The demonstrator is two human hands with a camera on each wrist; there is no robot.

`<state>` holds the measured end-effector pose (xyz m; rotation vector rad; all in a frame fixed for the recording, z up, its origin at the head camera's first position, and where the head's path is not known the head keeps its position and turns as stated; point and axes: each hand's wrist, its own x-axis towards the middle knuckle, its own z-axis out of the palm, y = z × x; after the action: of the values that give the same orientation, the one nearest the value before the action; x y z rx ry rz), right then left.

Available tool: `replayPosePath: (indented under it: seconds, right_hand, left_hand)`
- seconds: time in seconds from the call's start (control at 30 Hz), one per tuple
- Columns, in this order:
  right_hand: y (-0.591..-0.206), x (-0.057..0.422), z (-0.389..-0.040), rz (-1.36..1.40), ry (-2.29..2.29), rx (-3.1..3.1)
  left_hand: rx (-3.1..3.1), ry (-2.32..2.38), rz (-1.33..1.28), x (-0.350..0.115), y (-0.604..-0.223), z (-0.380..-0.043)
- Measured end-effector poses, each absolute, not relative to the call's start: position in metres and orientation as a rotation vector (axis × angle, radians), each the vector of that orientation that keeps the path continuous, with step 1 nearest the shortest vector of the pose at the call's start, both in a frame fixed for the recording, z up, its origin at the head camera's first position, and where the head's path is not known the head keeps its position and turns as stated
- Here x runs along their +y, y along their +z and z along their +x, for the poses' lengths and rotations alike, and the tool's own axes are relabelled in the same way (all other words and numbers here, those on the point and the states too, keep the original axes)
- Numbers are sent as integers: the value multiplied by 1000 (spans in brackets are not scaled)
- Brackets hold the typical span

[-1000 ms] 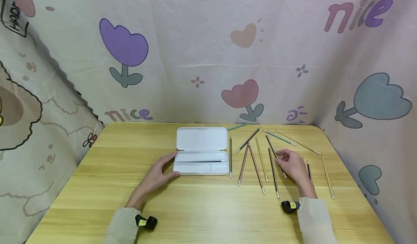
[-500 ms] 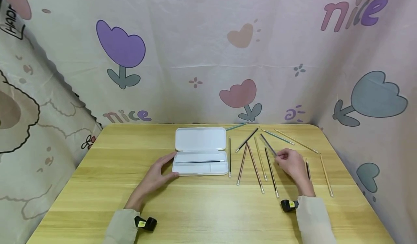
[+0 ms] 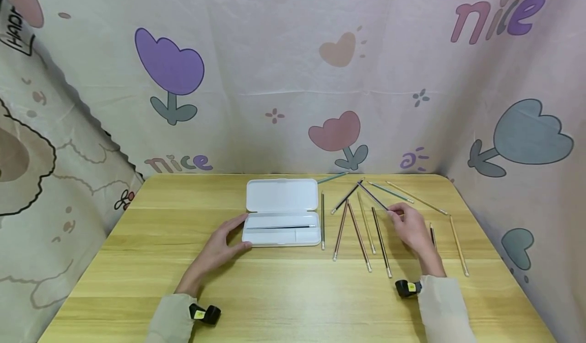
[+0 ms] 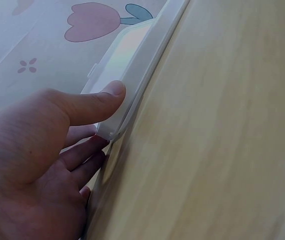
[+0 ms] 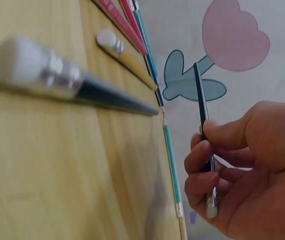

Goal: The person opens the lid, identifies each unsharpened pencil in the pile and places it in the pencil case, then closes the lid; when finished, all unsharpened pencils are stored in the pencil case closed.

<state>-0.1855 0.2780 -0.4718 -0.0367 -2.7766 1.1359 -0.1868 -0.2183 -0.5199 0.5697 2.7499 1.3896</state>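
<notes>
My left hand holds the left end of a white pencil case, thumb at its front corner and fingers at the back one. The case lies with its lid folded back. One dark pencil is in its long rear compartment. In the left wrist view, the thumb presses against the case wall. My right hand pinches a dark pencil between thumb and fingers, its white eraser end toward the palm. In the right wrist view, this pencil is raised off the table, tip pointing away.
Several loose pencils lie right of the case, among them a black pencil, a reddish one, a yellow one and a teal one. Another teal pencil lies behind the lid. A patterned curtain hangs behind the table.
My right hand has lifted the dark pencil from among the others, and its tip has swung leftward and away. The left hand stays at the case. The head view has shifted slightly.
</notes>
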Motion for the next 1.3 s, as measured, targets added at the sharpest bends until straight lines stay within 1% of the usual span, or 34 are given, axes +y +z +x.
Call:
replayPosePath:
  seconds: [0.23,0.53,0.83,1.1,1.3]
  right_hand:
    - [-469,266,-188,29,1233,-2703]
    - [-465,246,-190,186,1342,-2651]
    - [-469,215,-189,238,1397,-2615]
    - [-477,186,-191,413,1541,-2607]
    - [-475,161,-195,516,1532,-2647]
  left_hand:
    - [2745,1388,558,-218,-519,-186]
    - [2756,1377,568,-219,-519,-188]
    - [2750,1386,580,-219,-520,-190]
    - [2758,1392,605,-220,-520,-189]
    - [2765,1395,599,-218,-519,-188]
